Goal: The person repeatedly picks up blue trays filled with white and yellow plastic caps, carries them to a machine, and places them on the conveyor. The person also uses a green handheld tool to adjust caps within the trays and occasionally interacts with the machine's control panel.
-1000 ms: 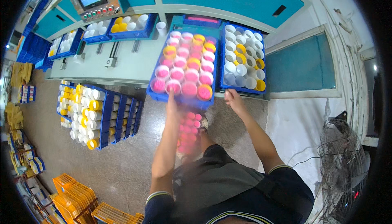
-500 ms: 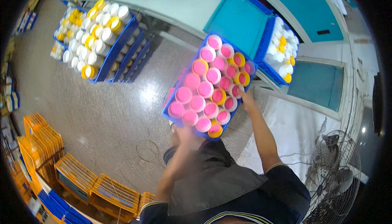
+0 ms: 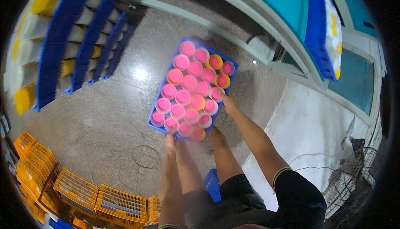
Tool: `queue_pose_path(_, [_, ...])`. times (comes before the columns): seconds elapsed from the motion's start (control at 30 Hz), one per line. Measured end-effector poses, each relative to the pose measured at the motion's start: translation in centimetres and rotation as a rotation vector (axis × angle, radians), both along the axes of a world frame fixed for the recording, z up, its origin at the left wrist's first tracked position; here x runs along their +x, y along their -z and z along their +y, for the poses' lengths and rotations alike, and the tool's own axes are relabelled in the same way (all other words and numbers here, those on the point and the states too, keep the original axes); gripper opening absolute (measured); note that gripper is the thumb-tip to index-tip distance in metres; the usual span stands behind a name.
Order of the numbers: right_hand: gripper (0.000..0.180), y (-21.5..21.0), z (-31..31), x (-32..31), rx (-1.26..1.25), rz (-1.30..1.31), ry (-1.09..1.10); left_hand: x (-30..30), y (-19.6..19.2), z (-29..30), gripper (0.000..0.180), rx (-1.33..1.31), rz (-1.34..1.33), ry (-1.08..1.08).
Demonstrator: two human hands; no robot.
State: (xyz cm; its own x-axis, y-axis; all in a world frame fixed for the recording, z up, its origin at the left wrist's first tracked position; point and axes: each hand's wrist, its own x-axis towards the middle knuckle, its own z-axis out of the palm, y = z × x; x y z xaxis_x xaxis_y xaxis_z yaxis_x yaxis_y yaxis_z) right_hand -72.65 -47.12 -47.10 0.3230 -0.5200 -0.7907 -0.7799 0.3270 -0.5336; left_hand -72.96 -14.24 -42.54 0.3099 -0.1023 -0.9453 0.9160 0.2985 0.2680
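A blue tray packed with several pink-topped cups, some in yellow and some in white, hangs low over the grey floor in front of my legs. My left hand grips its near edge from below. My right hand grips its right side. The tray is held roughly level.
Blue racks with white and yellow cups stand stacked at the left. Orange crates lie at the lower left. A teal machine with another blue tray of white cups is at the upper right. A fan stands at the right. A small blue stool sits under my legs.
The tray left the machine's table and came down toward the floor, with both hands still on it. My view has tipped downward.
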Motion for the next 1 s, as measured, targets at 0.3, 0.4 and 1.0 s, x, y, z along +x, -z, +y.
queue_pose_path(0.3, [0.074,-4.8,-3.2,-0.5,0.029,-0.049,-0.261,-3.4,4.1,1.9,0.050,0.063,0.071,0.237])
queue_pose_path(0.4, [0.068,-13.1,-8.6,-2.3,0.062,-0.171,-0.024,-2.3,1.5,1.4,0.049,0.222,0.073,0.394])
queue_pose_path(1.0, [0.067,-43.7,-29.3,3.6,0.364,-0.988,1.136,5.1,-30.7,-37.0,0.050,-0.248,-0.478,0.575])
